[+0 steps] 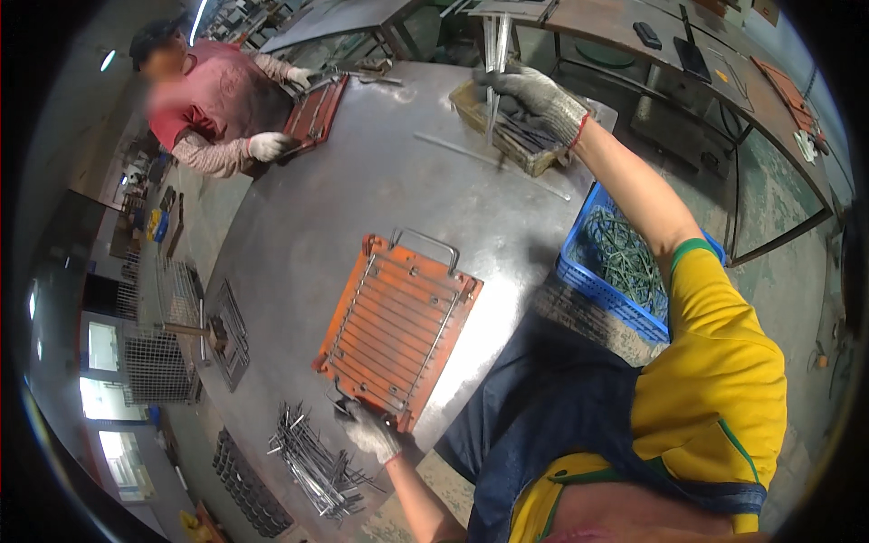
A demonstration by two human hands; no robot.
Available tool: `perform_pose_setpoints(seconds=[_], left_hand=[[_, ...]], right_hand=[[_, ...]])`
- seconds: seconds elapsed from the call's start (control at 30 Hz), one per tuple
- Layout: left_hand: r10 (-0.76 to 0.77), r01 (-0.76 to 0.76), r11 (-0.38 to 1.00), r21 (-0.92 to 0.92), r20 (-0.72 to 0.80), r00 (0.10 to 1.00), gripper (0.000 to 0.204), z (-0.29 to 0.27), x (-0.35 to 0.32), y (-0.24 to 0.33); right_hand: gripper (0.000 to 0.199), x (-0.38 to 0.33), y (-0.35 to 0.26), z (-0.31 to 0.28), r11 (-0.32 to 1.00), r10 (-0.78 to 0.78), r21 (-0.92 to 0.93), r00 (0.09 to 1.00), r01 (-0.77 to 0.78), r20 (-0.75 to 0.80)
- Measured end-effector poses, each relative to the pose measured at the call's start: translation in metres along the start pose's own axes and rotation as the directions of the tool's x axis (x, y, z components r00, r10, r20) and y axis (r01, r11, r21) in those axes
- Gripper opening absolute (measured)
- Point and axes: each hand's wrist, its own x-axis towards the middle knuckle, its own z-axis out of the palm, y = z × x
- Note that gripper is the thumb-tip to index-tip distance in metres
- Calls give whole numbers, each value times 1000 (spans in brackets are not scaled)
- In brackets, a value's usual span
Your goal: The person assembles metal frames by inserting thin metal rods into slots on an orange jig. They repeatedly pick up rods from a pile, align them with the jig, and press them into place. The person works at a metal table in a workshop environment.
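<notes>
My right hand (539,101), in a white-grey glove with a red cuff, is closed around several thin metal rods (497,43) held upright. It is raised over an open box (543,163) with more dark rods inside. Before me on the table lies an orange jig plate (391,339), with parallel wires across it and two long rods along its sides. A bent U-shaped handle (433,240) projects from its far end. My gloved left hand (369,433) has its fingers curled around a bent wire handle (340,389) at the near corner; its fingertips are partly hidden.
A pile of short metal rods (317,466) lies left of my left hand. Loose rods (471,154) lie near the box. A blue basket (588,285) of green strands stands at right. Across the metal table (272,262), a co-worker (217,95) handles a red-orange jig (317,116). Wire racks (158,362) stand left.
</notes>
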Motion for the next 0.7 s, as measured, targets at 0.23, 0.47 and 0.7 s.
perform_pose_setpoints(seconds=[0.23,0.47,0.7], left_hand=[[729,-721,685,105,-81,680,49,2,-13,27],[606,-284,777,-562,542,583,23,28,-96,128],[659,-441,744,-503,441,609,25,32,-103,103]], right_hand=[[31,-119,13,125,918,247,-397,782,0,573],[28,-171,91,164,630,70,-424,496,650,865],[32,-184,105,165,646,-23,-427,575,633,818]])
